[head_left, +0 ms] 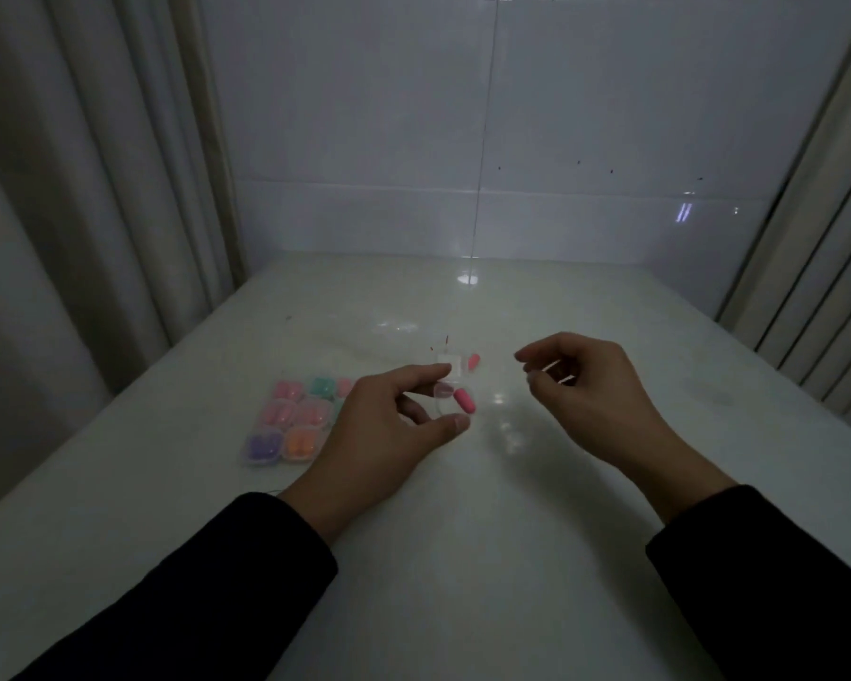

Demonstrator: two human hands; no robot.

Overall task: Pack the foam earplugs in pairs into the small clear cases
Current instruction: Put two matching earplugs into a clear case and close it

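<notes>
- Held a small clear case point(445, 400) in the left hand point(389, 425), pinched between thumb and forefinger, lid apparently hinged open toward the far side.
- Hovered the right hand point(590, 385) just beside it above the table point(463, 557), fingers loosely curled, grip on nothing that could be made out.
- Showed one pink earplug point(464, 400) at the mouth of the case; could not tell whether seated inside or lying on the rim.
- Left a second pink earplug point(473, 361) loose on the table just beyond the case.
- Judged the step as filling this case: best to keep the case level and steady, press the first plug down flat, then fetch the loose one with the right hand and lay it alongside before snapping the lid.
- Sat the filled cases point(291, 420) in a tight cluster to the left, pink, green, purple and orange inside.
- Gleamed pale and glossy, the table, under dim light.
- Closed in the scene with a tiled wall point(463, 140) behind and curtains point(94, 189) on both sides.
</notes>
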